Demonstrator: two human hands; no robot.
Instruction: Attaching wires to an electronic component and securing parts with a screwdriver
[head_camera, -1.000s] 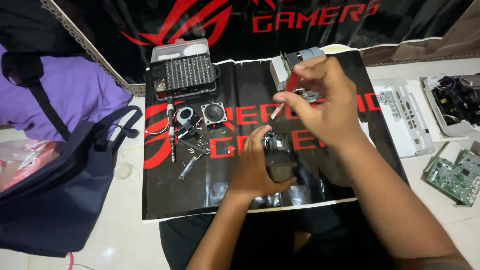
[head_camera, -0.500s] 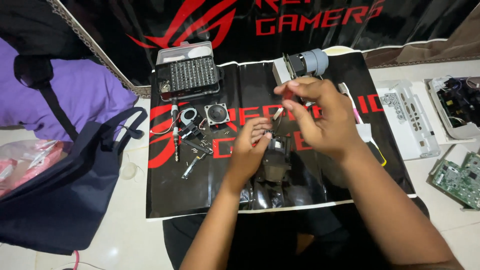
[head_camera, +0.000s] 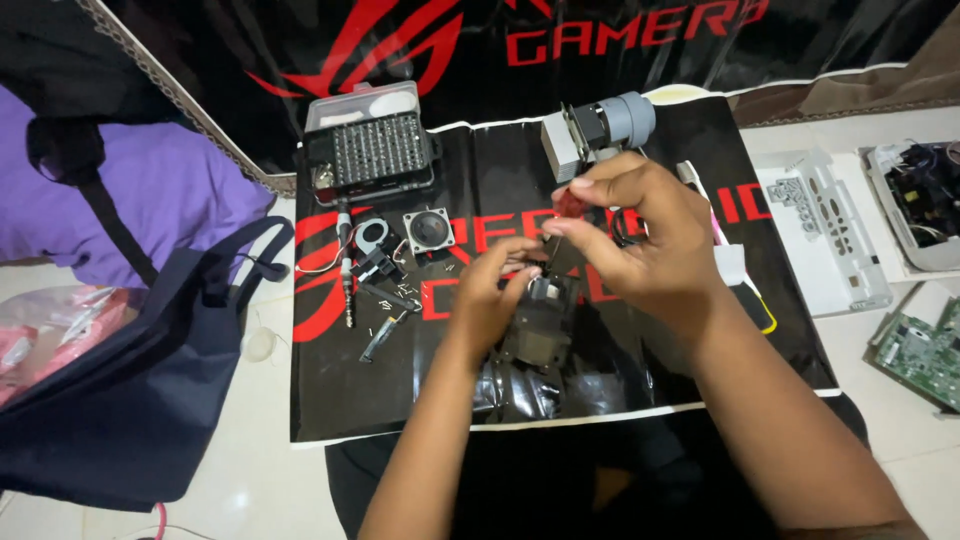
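Evidently, disassembly was partway done: the left hand (head_camera: 487, 300) steadied the dark module (head_camera: 540, 335) beneath it, while the right hand (head_camera: 630, 240) gripped a red-handled screwdriver (head_camera: 568, 205), apparently on a screw; loose screws (head_camera: 400, 292) lay left.

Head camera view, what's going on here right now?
A person sits over a black and red mat on the floor, working on a small dark device. The left hand steadies the device, while the right hand holds a red-handled screwdriver down onto it. Nearby on the mat lie an open bit case, a small speaker, loose screws and a grey lens unit. A green circuit board lies off the mat.
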